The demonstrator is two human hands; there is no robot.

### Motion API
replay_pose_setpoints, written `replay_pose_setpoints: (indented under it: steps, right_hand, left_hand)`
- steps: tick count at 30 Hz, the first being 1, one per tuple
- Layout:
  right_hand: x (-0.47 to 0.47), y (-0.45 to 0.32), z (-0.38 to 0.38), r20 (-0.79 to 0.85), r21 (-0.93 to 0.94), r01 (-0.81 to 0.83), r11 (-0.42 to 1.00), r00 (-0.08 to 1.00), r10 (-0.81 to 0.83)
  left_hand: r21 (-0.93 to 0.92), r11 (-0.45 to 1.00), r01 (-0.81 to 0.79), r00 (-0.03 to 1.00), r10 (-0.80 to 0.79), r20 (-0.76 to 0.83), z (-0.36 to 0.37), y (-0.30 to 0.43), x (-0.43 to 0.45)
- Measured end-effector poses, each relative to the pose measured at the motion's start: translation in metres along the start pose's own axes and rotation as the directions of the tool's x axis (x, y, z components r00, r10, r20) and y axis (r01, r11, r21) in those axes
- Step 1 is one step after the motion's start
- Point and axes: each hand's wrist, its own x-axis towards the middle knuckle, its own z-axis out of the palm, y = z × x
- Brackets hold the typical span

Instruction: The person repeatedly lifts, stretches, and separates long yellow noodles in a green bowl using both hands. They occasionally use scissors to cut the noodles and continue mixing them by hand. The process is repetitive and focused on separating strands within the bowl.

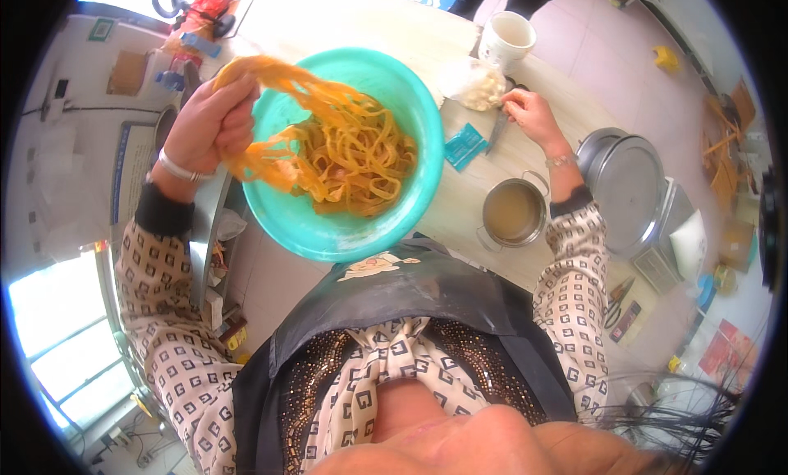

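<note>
My left hand (225, 121) is closed around a bunch of long, flat orange strips (277, 75), which hang in a loop over the left rim of a turquoise plastic basin (431, 167). More tangled orange strips (363, 161) lie inside the basin. To the right, my right hand (530, 111) has its thumb and fingertips close together over a tool with a metal blade (497, 130) and dark handle, beside a clear plastic bag of pale pieces (477, 87). Whether the fingers grip the tool or the bag, I cannot tell.
A teal packet (465, 146), a metal pot of cloudy liquid (512, 213) and a white tub (508, 38) stand on the pale table. Round metal lids or trays (625, 185), a scale (659, 262) and scissors (617, 296) are at the right. Another person's legs (517, 1) show beyond the table.
</note>
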Motion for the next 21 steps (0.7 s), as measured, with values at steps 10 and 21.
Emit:
replay_pose_setpoints:
  steps: [10, 21]
  right_hand:
    - [-0.007, -0.086, 0.071, 0.176, 0.349, 0.061, 0.935, 0.976, -0.129]
    - [0.009, -0.235, 0.170, -0.032, -0.321, 0.794, 0.516, 0.535, -0.844]
  left_hand:
    - [0.139, 0.982, 0.124, 0.990, -0.133, 0.052, -0.006, -0.005, -0.007]
    - [0.164, 0.980, 0.111, 0.928, -0.162, 0.337, 0.005, -0.027, 0.005]
